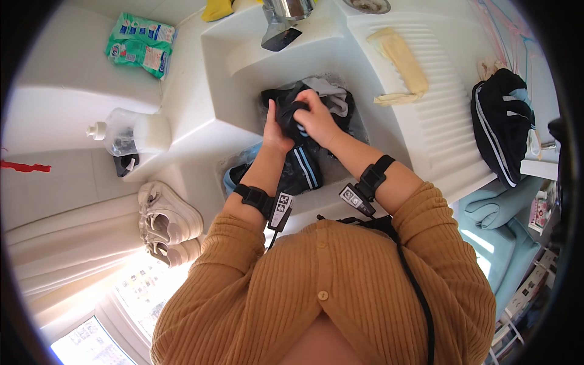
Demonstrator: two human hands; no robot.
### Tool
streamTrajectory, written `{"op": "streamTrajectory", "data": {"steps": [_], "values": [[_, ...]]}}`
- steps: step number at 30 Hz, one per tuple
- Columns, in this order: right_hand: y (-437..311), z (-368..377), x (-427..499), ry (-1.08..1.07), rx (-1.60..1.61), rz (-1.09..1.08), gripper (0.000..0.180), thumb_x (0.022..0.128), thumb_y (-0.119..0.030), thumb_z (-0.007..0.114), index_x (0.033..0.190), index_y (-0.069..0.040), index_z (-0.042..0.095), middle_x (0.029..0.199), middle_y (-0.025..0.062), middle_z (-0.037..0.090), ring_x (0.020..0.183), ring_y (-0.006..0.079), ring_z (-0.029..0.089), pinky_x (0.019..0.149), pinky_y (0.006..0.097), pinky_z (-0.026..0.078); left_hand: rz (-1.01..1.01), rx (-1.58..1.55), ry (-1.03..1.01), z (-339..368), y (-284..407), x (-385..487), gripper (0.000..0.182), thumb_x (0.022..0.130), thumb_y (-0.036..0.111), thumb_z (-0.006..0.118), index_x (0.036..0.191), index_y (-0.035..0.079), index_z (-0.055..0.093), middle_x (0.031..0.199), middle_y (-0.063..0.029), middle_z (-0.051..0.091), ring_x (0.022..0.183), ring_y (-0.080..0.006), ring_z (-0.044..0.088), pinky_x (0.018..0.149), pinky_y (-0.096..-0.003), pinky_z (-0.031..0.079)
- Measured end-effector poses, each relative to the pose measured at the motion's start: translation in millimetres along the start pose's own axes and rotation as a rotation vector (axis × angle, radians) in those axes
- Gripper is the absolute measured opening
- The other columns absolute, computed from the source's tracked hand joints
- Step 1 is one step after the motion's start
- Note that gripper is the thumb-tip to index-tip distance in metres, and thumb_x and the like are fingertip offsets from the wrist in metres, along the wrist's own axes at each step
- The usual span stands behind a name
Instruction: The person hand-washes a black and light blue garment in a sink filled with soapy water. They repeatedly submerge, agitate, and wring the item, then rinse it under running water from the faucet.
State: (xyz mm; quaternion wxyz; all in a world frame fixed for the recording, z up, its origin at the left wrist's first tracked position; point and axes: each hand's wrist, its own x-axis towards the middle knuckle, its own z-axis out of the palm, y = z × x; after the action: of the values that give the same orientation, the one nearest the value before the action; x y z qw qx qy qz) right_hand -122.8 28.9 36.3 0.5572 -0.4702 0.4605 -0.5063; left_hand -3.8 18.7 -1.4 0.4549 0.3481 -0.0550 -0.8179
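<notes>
My left hand and my right hand grip a bunched piece of wet black cloth over the white sink basin. The right thumb and fingers pinch its top; the left hand holds its side with the thumb raised, its other fingers partly hidden. Behind the hands lies grey fabric amid more dark cloth. Nearer to me, a black fabric piece with light blue and white stripes lies in the basin, partly under my left forearm. Shallow sudsy water surrounds the cloth.
A metal faucet overhangs the basin. A yellow bar lies on the ribbed washboard. At left are a clear bottle, a green packet and pale sneakers. A black striped bag hangs right.
</notes>
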Motion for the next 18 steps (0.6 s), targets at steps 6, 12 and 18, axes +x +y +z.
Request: {"op": "streamTrajectory", "data": {"steps": [6, 12, 18], "values": [[-16, 10, 9, 0.085, -0.752, -0.207, 0.034, 0.073, -0.039, 0.056, 0.085, -0.007, 0.052, 0.086, 0.0129, 0.056, 0.073, 0.0341, 0.056, 0.063, 0.0413, 0.045, 0.025, -0.125, 0.070, 9, -7, 12, 0.031, 0.085, 0.035, 0.040, 0.101, 0.011, 0.053, 0.103, -0.0080, 0.055, 0.095, -0.0239, 0.053, 0.082, -0.0405, 0.043], [-11, 23, -1, -0.115, -0.698, -0.233, 0.025, 0.075, -0.032, 0.055, 0.083, -0.008, 0.054, 0.084, 0.0112, 0.056, 0.073, 0.0298, 0.057, 0.062, 0.0389, 0.046, 0.215, -0.178, -0.292, -6, -8, 5, 0.027, 0.086, 0.032, 0.040, 0.096, 0.010, 0.052, 0.099, -0.0073, 0.055, 0.093, -0.0225, 0.054, 0.080, -0.0367, 0.044], [2, -2, 9, 0.081, -0.788, -0.163, 0.028, 0.077, -0.034, 0.053, 0.088, -0.008, 0.054, 0.090, 0.0128, 0.057, 0.078, 0.0336, 0.056, 0.067, 0.0402, 0.045, -0.052, 0.052, 0.236, -1, 8, -15, 0.029, 0.084, 0.029, 0.048, 0.101, 0.007, 0.055, 0.095, -0.0059, 0.059, 0.088, -0.0212, 0.057, 0.078, -0.0365, 0.046]]}}
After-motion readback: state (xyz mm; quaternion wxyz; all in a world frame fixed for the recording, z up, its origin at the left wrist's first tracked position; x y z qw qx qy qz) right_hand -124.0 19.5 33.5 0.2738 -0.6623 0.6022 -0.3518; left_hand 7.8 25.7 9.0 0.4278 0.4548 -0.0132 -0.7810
